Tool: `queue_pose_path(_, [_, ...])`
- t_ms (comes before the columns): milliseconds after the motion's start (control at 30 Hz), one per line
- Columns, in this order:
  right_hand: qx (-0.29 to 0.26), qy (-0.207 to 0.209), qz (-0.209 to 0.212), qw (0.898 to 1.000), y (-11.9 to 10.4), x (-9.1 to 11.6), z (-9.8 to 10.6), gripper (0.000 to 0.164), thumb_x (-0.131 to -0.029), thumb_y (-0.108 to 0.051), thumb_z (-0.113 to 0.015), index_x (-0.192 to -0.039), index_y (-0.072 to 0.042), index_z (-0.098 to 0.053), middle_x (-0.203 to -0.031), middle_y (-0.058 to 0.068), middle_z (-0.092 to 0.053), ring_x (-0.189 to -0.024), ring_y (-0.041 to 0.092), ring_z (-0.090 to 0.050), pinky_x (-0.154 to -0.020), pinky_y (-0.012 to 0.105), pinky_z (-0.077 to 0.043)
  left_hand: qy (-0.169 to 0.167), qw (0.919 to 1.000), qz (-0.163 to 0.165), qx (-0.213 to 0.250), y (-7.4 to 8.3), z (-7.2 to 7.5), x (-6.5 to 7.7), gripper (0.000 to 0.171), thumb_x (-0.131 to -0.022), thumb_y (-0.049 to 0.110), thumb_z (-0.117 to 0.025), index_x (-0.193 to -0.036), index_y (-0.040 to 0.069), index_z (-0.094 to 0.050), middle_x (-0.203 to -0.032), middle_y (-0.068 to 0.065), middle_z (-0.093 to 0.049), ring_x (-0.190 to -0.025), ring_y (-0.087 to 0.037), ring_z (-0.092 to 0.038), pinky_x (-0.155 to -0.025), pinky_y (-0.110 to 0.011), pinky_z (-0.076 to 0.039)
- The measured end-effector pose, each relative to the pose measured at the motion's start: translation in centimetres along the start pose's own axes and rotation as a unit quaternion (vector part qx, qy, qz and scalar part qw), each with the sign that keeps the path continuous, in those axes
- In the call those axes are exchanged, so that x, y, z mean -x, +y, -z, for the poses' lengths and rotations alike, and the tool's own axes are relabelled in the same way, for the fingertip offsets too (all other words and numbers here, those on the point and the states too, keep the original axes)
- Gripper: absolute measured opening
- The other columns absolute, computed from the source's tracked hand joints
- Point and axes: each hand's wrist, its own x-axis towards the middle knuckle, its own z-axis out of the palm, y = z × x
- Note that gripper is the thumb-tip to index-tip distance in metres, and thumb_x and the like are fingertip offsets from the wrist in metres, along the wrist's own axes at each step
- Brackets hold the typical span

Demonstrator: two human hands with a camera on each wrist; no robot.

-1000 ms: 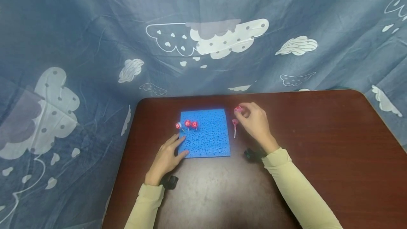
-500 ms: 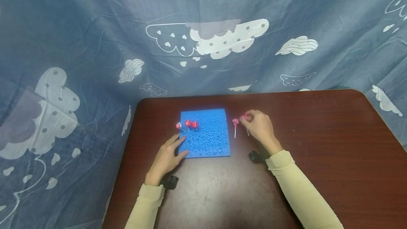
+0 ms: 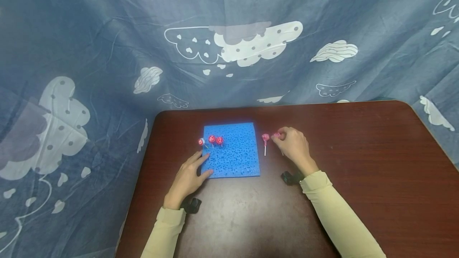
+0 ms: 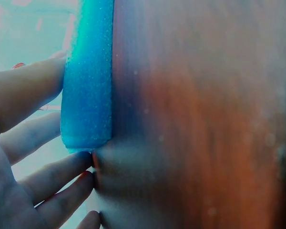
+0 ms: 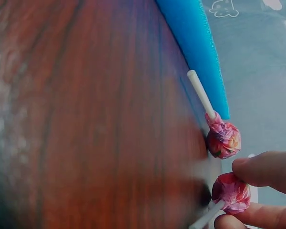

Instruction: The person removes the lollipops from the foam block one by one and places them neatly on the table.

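My right hand (image 3: 294, 144) pinches a pink-wrapped lollipop (image 5: 232, 194) by its head, low at the table, with thumb and fingers either side of the wrapper. Just left of it a second pink lollipop (image 3: 265, 137) lies on the table, its white stick towards me. A square blue foam block (image 3: 238, 156) lies left of both. Fingers fairly straight, my left hand (image 3: 187, 174) rests against the block's near left corner. In the left wrist view those fingers (image 4: 57, 176) touch its edge. Two red lollipops (image 3: 219, 141) and a red-and-white lollipop (image 3: 201, 141) stand in the foam's left part.
The dark brown wooden table (image 3: 358, 162) runs wide to the right of the hands. A blue curtain (image 3: 229, 86) with white cloud prints hangs behind it and along its left side. A black wrist device (image 3: 191, 205) sits under the left wrist.
My right hand has moved right and a little nearer with its lollipop, from beyond the lying lollipop to beside it. The left hand and the foam block have stayed in place.
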Motion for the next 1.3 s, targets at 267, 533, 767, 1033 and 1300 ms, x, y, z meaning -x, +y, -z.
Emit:
queue_pose_path(267, [0.003, 0.009, 0.007, 1.0, 0.1, 0.1, -0.1, 0.038, -0.092, -0.035, -0.076, -0.111, -0.002, -0.074, -0.085, 0.009, -0.068, -0.077, 0.027, -0.063, -0.063, 0.042, -0.049, 0.002, 1.0, 0.001, 0.001, 0.1, 0.0, 0.0, 0.065, -0.093, 0.038, -0.079, -0.152, 0.02, -0.057, -0.162, -0.017, -0.046, -0.149, -0.04, -0.045, -0.115, -0.065, -0.04])
queue_pose_path(533, [0.002, 0.009, 0.005, 1.0, 0.0, 0.1, 0.0, 0.039, -0.093, -0.038, -0.075, -0.111, -0.004, -0.075, -0.089, 0.01, -0.071, -0.08, 0.029, -0.066, -0.067, 0.048, -0.052, 0.002, 1.0, -0.001, 0.002, 0.0, 0.0, 0.0, 0.065, -0.093, 0.038, -0.079, -0.151, 0.019, -0.057, -0.161, -0.017, -0.046, -0.149, -0.04, -0.045, -0.115, -0.065, -0.041])
queue_pose_path(767, [-0.003, 0.008, 0.004, 1.0, -0.1, 0.1, 0.1, 0.036, -0.095, -0.039, -0.074, -0.108, -0.006, -0.075, -0.091, 0.01, -0.072, -0.083, 0.03, -0.067, -0.069, 0.048, -0.052, -0.001, 1.0, 0.002, 0.002, 0.1, 0.0, 0.1, 0.065, -0.093, 0.038, -0.079, -0.152, 0.02, -0.056, -0.162, -0.016, -0.046, -0.149, -0.04, -0.044, -0.115, -0.065, -0.04])
queue_pose_path(1033, [-0.005, 0.006, 0.001, 1.0, -0.2, 0.1, 0.1, 0.037, -0.094, -0.039, -0.075, -0.109, -0.005, -0.076, -0.094, 0.011, -0.074, -0.086, 0.031, -0.069, -0.072, 0.051, -0.054, 0.001, 1.0, 0.001, 0.0, 0.0, 0.0, 0.0, 0.065, -0.094, 0.039, -0.078, -0.152, 0.019, -0.056, -0.162, -0.016, -0.046, -0.15, -0.039, -0.044, -0.116, -0.065, -0.04])
queue_pose_path(1300, [-0.015, 0.044, 0.028, 0.999, -1.7, -0.3, 0.3, 0.037, -0.093, -0.033, -0.077, -0.114, -0.002, -0.075, -0.1, 0.016, -0.073, -0.091, 0.036, -0.067, -0.082, 0.055, -0.051, 0.001, 1.0, 0.003, 0.001, 0.1, 0.0, 0.0, 0.065, -0.094, 0.039, -0.078, -0.152, 0.019, -0.056, -0.162, -0.016, -0.046, -0.15, -0.039, -0.044, -0.116, -0.065, -0.039])
